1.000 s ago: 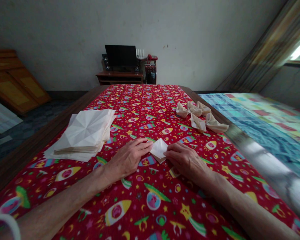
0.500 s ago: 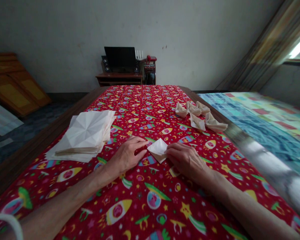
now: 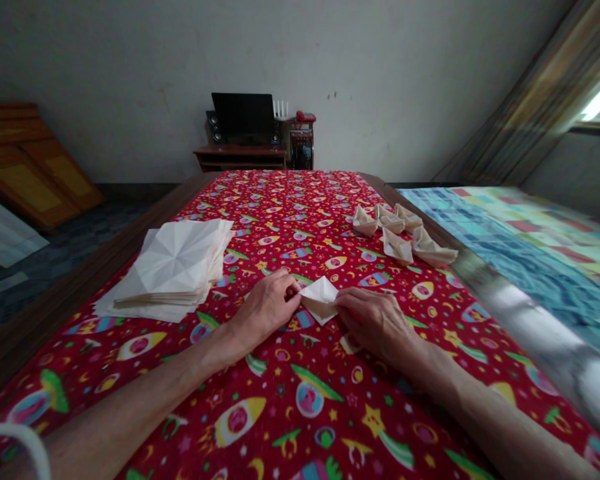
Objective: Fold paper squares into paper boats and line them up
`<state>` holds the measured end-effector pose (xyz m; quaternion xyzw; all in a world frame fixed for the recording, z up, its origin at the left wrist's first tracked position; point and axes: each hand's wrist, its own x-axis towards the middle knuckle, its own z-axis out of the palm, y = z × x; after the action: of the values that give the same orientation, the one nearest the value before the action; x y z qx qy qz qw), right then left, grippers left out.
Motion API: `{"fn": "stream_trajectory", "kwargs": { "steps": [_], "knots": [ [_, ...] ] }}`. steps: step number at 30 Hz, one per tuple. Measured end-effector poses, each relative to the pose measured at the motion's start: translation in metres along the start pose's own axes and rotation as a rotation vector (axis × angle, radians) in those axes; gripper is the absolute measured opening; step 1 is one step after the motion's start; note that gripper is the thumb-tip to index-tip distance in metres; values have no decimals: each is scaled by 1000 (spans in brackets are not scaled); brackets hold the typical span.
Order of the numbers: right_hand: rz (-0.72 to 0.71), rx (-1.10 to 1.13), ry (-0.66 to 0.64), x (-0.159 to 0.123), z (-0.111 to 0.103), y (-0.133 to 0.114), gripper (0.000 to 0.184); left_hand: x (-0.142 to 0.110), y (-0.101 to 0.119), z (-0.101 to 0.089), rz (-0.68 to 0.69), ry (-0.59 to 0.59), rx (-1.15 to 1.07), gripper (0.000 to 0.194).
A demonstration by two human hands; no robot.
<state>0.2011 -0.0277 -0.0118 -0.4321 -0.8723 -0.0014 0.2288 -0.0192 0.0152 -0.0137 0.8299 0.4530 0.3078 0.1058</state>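
A small piece of folded white paper (image 3: pixel 322 291) lies between my hands, its front edge lifted so that a fold gapes open. My left hand (image 3: pixel 275 299) pinches its left corner between thumb and fingertips. On the opposite corner, my right hand (image 3: pixel 373 317) grips the paper with closed fingers. To the left sits a stack of creased paper sheets (image 3: pixel 173 257), the top one marked with folds fanning from its centre. Several folded paper boats (image 3: pixel 397 247) stand grouped toward the right side.
A red patterned cloth (image 3: pixel 300 373) covers the long table, whose dark wooden edge (image 3: pixel 125 240) shows along the left. Beyond the far end are a monitor (image 3: pixel 243 113) and a red telephone (image 3: pixel 305 117). A bed with a patchwork cover (image 3: pixel 510 247) is at the right.
My left hand let go of the paper's left side, drew back with fingers apart, then came in again and pinched the corner. My right hand kept its hold. The front fold has opened more.
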Motion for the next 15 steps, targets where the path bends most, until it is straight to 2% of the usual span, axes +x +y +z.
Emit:
{"fn": "stream_trajectory", "kwargs": {
  "steps": [9,13,15],
  "knots": [
    [-23,-73,-16,0,0,-3,22,3,4,5,-65,32,79,20],
    [-33,-73,-34,0,-2,-4,22,0,0,6,-17,69,72,14],
    [-35,-82,-37,0,-2,-4,22,-4,-3,3,71,61,58,10]
  ]
}}
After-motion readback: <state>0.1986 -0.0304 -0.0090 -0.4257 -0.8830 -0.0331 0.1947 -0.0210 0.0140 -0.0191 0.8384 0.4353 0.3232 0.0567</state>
